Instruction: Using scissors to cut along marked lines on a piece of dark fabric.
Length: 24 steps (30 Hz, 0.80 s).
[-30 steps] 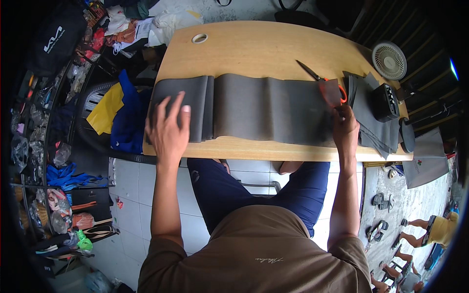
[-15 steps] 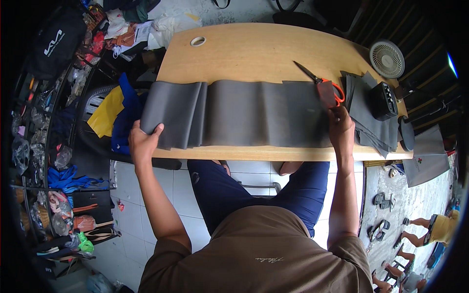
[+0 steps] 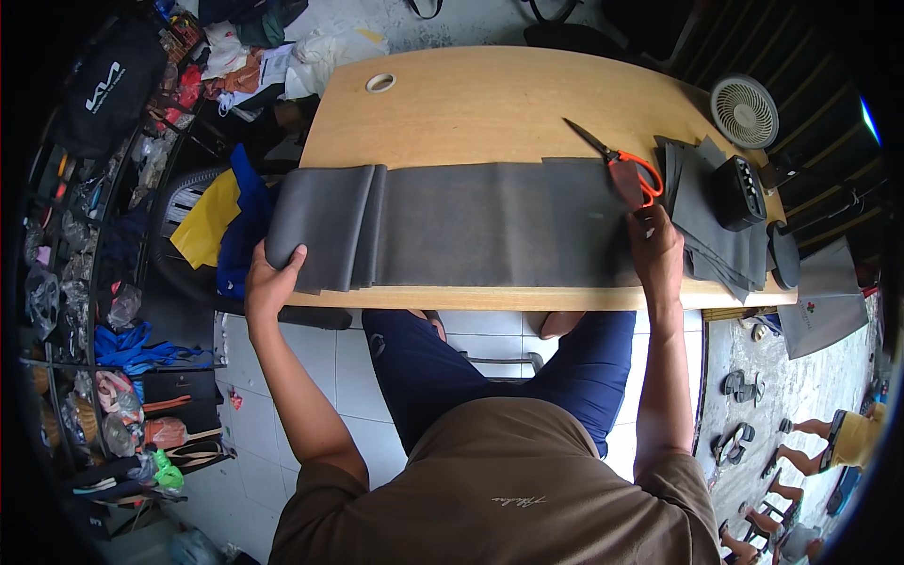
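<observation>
A long strip of dark grey fabric [image 3: 461, 226] lies along the near side of the wooden table, its left part doubled over in loose folds. My left hand [image 3: 273, 281] grips the rounded left fold, thumb on top and fingers beneath. At the strip's right end, my right hand [image 3: 656, 247] has curled fingers at the lower end of a small dark red rectangular piece [image 3: 626, 182]. This piece partly overlaps scissors [image 3: 642, 177] with orange handles, whose blades point away to the left. Whether the right fingers also pinch the fabric is hidden.
A stack of grey sheets [image 3: 695, 212] lies at the right, beneath a black box-shaped device [image 3: 738, 193]. A small round fan [image 3: 744, 112] and a tape roll [image 3: 380, 83] are on the table [image 3: 452, 104]. Yellow and blue cloth [image 3: 209, 221] sits at left.
My left hand has drawn the folded end slightly left and nearer. The strip's middle has flattened from a wavy bulge. My right hand has barely moved.
</observation>
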Available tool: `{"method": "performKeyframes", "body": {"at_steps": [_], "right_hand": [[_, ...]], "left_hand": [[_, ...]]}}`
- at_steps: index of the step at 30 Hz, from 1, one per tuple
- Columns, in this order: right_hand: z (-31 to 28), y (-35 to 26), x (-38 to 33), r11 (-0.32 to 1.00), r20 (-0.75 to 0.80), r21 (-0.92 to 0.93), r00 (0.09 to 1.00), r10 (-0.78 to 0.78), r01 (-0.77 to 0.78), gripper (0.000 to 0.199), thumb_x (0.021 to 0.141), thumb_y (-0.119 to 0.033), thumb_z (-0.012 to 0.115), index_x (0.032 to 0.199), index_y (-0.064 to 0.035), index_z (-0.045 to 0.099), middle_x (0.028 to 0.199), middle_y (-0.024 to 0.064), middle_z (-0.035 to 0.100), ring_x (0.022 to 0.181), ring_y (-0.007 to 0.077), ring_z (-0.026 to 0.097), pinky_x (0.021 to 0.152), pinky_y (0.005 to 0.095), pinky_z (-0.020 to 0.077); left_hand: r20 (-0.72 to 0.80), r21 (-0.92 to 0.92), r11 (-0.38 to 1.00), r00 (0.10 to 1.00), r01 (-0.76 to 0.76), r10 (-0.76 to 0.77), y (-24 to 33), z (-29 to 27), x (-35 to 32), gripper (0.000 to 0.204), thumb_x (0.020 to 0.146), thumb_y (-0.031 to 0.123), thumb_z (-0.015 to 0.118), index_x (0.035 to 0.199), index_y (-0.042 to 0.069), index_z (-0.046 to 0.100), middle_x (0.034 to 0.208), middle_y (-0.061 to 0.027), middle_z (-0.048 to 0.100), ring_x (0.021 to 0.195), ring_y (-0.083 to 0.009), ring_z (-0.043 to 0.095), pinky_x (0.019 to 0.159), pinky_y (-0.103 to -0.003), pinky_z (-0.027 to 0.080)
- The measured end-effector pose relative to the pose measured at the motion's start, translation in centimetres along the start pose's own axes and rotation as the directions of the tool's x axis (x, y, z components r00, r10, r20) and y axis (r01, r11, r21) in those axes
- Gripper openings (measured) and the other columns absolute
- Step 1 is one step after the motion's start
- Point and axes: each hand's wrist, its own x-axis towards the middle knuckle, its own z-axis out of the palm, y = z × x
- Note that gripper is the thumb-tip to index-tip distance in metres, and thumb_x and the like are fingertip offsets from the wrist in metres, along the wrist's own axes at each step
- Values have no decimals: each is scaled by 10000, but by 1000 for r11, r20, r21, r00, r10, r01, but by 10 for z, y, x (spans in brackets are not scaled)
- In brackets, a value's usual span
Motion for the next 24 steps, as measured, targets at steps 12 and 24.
{"method": "performKeyframes", "body": {"at_steps": [12, 24], "right_hand": [[-20, 23, 32, 987, -8, -100, 992, -129, 128, 94, 1118, -85, 632, 1090, 1, 660, 944, 260, 707, 893, 503, 687, 755, 528, 541], [-69, 13, 15, 946, 308, 45, 896, -320, 322, 241, 960, 7, 734, 1191, -57, 711, 1140, 159, 736, 1126, 423, 676, 1001, 515, 554]], "left_hand": [[-53, 143, 584, 583, -799, 811, 111, 68, -62, 539, 1047, 328, 772, 1570, 235, 683, 1560, -122, 580, 1416, -364, 579, 1168, -551, 447], [185, 40, 382, 382, -923, 905, 147, 156, -100, 569, 1158, 538, 561, 1695, 351, 562, 1801, -134, 416, 1660, -404, 386, 1335, -623, 283]]}}
